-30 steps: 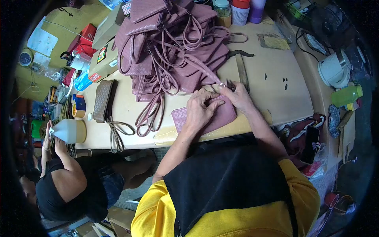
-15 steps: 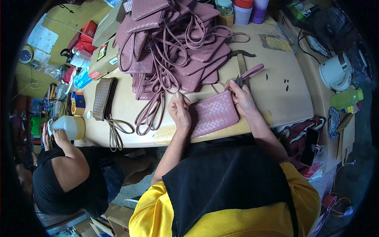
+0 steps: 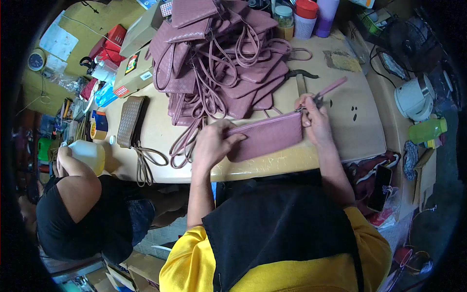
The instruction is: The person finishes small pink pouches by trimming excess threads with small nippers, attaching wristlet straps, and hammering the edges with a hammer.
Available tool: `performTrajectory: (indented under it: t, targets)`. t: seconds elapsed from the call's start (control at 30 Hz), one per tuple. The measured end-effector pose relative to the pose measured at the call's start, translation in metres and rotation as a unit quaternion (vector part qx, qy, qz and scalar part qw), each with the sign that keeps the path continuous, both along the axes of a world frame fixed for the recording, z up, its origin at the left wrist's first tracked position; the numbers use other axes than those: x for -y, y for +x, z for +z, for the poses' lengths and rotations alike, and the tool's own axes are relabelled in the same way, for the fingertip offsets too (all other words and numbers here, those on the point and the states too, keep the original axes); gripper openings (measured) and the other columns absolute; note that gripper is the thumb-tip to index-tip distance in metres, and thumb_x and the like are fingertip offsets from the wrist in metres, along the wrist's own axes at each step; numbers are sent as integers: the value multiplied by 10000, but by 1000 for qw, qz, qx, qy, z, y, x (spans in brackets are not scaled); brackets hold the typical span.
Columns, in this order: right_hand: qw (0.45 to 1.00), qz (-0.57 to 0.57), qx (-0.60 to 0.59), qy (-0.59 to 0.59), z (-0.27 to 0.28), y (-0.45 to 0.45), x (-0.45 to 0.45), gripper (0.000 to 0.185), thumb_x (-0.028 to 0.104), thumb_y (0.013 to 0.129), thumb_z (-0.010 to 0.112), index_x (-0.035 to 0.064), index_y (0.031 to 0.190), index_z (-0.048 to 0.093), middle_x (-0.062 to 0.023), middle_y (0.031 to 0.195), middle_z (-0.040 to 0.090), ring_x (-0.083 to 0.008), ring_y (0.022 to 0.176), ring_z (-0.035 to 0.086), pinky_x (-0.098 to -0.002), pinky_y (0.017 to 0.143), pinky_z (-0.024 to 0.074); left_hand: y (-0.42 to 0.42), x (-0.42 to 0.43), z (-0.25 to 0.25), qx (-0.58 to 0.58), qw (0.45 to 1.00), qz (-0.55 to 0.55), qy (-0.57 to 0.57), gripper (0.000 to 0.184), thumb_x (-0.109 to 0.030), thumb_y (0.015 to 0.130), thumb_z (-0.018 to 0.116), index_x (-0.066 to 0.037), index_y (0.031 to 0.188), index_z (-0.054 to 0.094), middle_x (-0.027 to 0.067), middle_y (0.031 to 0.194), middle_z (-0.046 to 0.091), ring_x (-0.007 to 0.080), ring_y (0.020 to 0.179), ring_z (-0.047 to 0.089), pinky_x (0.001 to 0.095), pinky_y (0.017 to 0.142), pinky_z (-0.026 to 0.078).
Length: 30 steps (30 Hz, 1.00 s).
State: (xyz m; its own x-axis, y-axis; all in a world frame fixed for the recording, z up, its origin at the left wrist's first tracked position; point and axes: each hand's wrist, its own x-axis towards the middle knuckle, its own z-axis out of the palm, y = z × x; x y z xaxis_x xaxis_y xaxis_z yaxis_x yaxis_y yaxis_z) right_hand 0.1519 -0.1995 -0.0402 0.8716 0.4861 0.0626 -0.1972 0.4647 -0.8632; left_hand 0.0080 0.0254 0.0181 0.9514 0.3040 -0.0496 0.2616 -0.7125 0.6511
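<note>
A mauve woven wristlet pouch [image 3: 267,138] with a zip along its top is stretched between my hands over the table's front edge. My left hand [image 3: 212,144] is closed on its left end, thumb across the front. At the zip's right end, my right hand [image 3: 314,117] is closed at the corner, near the mauve strap [image 3: 333,86]. A small dark item [image 3: 318,100] shows by those fingers; I cannot make out its kind. Just behind the pouch rises a heap of similar mauve pouches [image 3: 238,73] with looped straps.
A brown woven pouch [image 3: 130,121] lies left on the table [image 3: 365,126]. Another person [image 3: 73,194] sits at the left, an arm by a jug of yellowish liquid [image 3: 90,155]. Jars and cups [image 3: 305,24] stand at the back; a green bottle [image 3: 427,130] lies at the right.
My left hand has moved from a pinch above the pouch's left side to a grip on that end. The pouch has tilted and its woven face is less visible. My right hand shifted slightly right.
</note>
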Motion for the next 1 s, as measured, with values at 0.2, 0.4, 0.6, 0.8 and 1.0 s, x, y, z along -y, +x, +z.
performTrajectory:
  t: [0.2,0.4,0.6,0.8,1.0]
  targets:
    - [996,-35,50,-71,-4,9,-6,258,298,978,460,55,931,531,14,779,482,-18,479,315,-180,420,232,-8,-20,1,82,994,41,-55,223,-146,684,777,-22,834,669,89,749,650,179,687,619,304,646,461]
    - [989,-65,41,-124,-4,9,-20,228,291,958,507,72,905,545,43,660,448,-16,456,303,-185,407,228,-5,-35,-34,94,971,40,-216,238,-69,745,754,0,934,627,14,773,630,80,695,570,232,641,466]
    - [981,-100,78,-148,-4,22,-19,291,337,953,505,60,884,556,-11,671,568,-20,417,306,-186,383,228,-3,-36,-48,220,876,88,-419,359,0,791,701,22,1122,564,63,937,654,81,826,599,205,758,488]
    - [975,50,13,-217,-2,9,-9,449,422,975,404,27,1018,616,-41,791,645,-17,422,324,-188,385,250,-5,-31,-57,196,908,51,-368,420,21,804,674,4,1192,513,49,943,635,85,834,589,204,755,473]
    - [878,-84,203,-426,-42,35,22,438,422,947,467,40,1087,628,-25,819,660,-36,475,355,-225,460,311,-16,-31,-72,178,921,52,-344,471,62,757,696,-13,1169,480,0,830,590,72,747,553,189,690,450]
